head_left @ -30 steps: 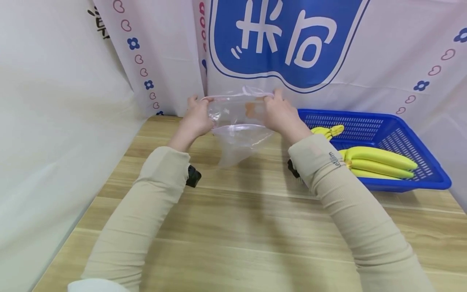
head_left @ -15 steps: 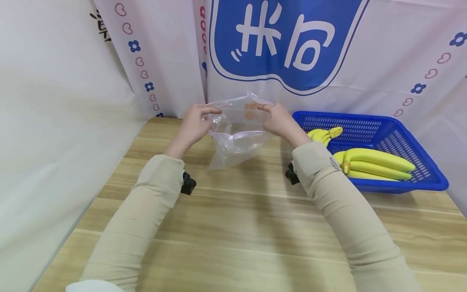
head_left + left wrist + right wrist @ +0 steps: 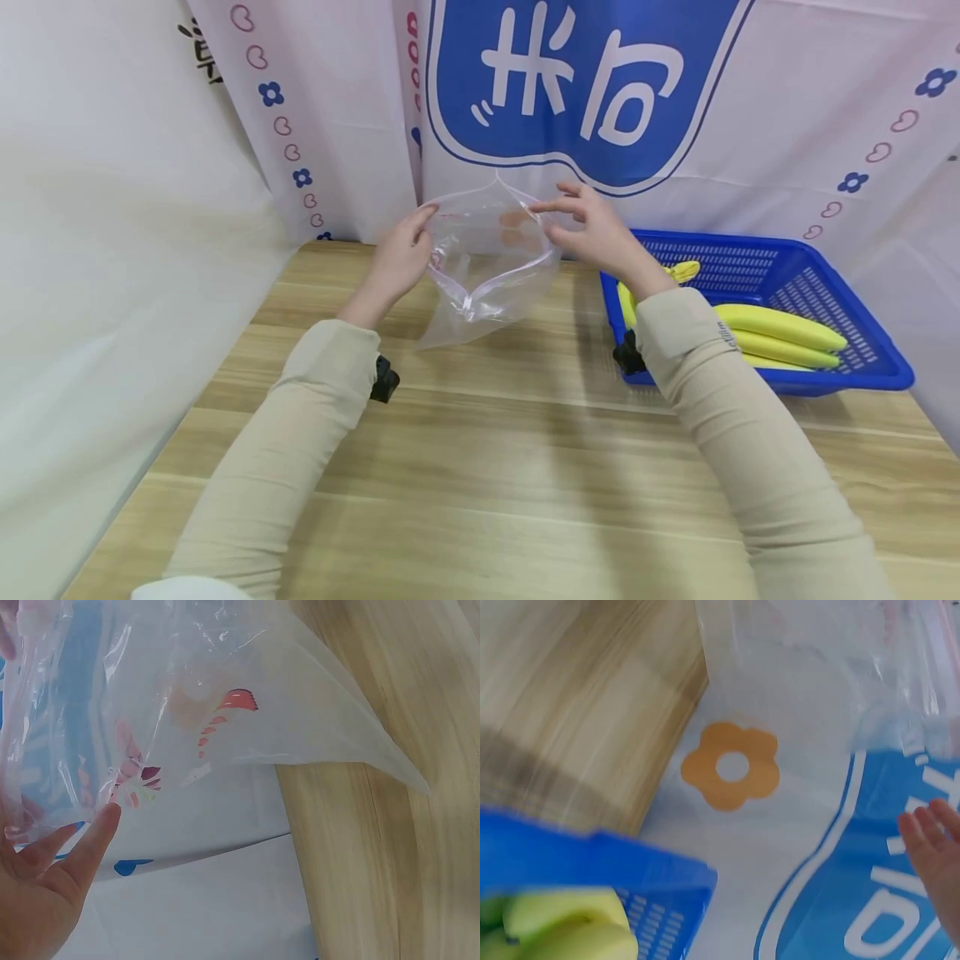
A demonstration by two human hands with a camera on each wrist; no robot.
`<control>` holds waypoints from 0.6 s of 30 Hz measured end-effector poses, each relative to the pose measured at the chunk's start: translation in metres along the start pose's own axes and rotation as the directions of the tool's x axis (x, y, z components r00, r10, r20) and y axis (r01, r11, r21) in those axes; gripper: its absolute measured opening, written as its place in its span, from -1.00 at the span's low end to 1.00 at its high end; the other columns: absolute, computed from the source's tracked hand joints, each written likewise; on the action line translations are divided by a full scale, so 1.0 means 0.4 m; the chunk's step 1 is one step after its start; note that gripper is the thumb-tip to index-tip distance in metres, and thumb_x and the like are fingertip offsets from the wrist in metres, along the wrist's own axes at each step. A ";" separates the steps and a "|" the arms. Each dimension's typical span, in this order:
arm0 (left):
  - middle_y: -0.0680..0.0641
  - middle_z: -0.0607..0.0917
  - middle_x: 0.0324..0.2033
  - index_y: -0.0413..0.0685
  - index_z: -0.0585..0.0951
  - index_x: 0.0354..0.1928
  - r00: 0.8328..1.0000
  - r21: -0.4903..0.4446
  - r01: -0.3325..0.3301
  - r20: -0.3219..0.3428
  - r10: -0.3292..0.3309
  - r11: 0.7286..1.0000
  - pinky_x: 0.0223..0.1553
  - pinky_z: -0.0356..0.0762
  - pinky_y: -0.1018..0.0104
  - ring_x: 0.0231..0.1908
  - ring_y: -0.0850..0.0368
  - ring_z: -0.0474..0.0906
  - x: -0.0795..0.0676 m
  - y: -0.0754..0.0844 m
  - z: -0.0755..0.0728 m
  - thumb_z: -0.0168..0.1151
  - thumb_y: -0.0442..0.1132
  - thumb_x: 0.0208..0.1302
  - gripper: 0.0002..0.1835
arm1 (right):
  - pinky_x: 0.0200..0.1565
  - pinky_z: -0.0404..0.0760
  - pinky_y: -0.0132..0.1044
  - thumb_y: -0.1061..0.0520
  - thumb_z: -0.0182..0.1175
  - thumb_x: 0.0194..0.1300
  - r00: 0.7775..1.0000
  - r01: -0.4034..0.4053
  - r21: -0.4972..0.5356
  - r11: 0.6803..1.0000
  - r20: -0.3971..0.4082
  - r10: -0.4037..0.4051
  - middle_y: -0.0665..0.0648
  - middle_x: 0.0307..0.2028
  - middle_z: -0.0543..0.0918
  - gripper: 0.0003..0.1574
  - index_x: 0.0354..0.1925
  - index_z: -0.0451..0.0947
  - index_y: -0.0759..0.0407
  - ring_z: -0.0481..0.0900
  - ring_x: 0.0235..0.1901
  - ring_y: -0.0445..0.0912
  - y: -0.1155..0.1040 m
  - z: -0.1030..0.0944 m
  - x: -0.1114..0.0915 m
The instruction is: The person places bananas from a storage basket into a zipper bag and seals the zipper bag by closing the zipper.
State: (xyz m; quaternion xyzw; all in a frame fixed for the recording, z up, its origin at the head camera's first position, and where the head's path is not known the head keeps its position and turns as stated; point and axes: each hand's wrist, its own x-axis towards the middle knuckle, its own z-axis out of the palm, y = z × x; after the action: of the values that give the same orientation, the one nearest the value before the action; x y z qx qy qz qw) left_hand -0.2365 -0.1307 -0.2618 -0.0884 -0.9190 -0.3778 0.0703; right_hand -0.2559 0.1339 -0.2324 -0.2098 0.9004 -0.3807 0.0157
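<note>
A clear zip-lock bag (image 3: 487, 312) with a pinkish rim and red printed marks hangs above the table, its mouth spread wide. My left hand (image 3: 401, 258) pinches the left side of its rim. Seen from the left wrist, that hand (image 3: 45, 892) has a digit on the bag's outer face (image 3: 262, 727), with other fingers partly hidden by the film. My right hand (image 3: 596, 229) is just right of the rim, its fingers loosely extended. In the right wrist view this hand (image 3: 937, 847) appears apart from the bag (image 3: 795, 667), with nothing in its fingers.
A blue perforated basket (image 3: 862, 387) stands to the right, under my right forearm. It holds yellow bananas (image 3: 783, 325), some hidden by the sleeve. A printed white cloth (image 3: 360, 150) hangs behind the wooden table (image 3: 480, 483).
The bag's mouth has spread wider, its front edge dropping and its back corner rising. My right hand has come off the rim and shifted right; the left still holds its side.
</note>
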 end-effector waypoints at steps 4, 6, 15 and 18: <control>-0.13 0.21 0.44 -0.07 0.19 0.44 1.000 0.008 0.011 0.010 -0.012 1.000 -0.53 0.33 0.40 -0.58 0.21 0.24 -0.004 -0.004 -0.004 -0.24 -0.24 0.42 -0.45 | 0.42 0.18 0.11 0.06 0.04 0.36 1.000 0.010 0.060 0.998 0.000 -0.010 0.19 0.43 0.18 -0.47 0.25 0.43 0.18 0.05 0.45 0.07 0.012 -0.046 -0.020; -0.18 0.24 0.42 -0.07 0.19 0.44 1.000 0.014 0.018 0.012 -0.018 1.000 -0.50 0.34 0.37 -0.56 0.18 0.24 -0.006 -0.004 -0.006 -0.23 -0.23 0.42 -0.45 | 0.39 0.25 0.11 0.07 0.02 0.36 1.000 0.002 0.059 0.998 0.003 -0.002 0.21 0.37 0.29 -0.47 0.25 0.43 0.20 0.14 0.41 0.07 0.023 -0.072 -0.034; -0.18 0.27 0.41 0.00 0.11 0.47 0.998 -0.039 0.066 0.014 -0.065 0.997 0.01 0.56 0.03 0.29 -0.21 0.37 -0.006 -0.018 -0.006 -0.28 -0.06 0.50 -0.44 | 0.35 0.26 0.16 -0.09 -0.06 0.44 0.982 -0.178 -0.018 0.984 0.065 0.179 0.29 0.34 0.36 -0.37 0.36 0.28 0.15 0.32 0.31 0.15 0.126 -0.178 -0.115; -0.17 0.29 0.40 0.01 0.11 0.47 0.997 -0.050 0.072 -0.002 -0.072 0.996 0.17 0.49 -0.04 0.31 -0.21 0.34 -0.004 -0.023 -0.005 -0.26 -0.05 0.50 -0.45 | 0.35 0.21 0.20 -0.15 -0.09 0.45 0.964 -0.247 -0.036 0.968 0.096 0.249 0.32 0.35 0.32 -0.31 0.39 0.21 0.15 0.27 0.32 0.18 0.181 -0.202 -0.149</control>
State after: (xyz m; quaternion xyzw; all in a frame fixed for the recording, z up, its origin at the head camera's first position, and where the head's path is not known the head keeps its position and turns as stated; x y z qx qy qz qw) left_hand -0.2367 -0.1386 -0.2672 -0.0563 -0.9117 -0.4032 0.0559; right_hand -0.2434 0.2571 -0.2332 -0.1143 0.9222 -0.3539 0.1056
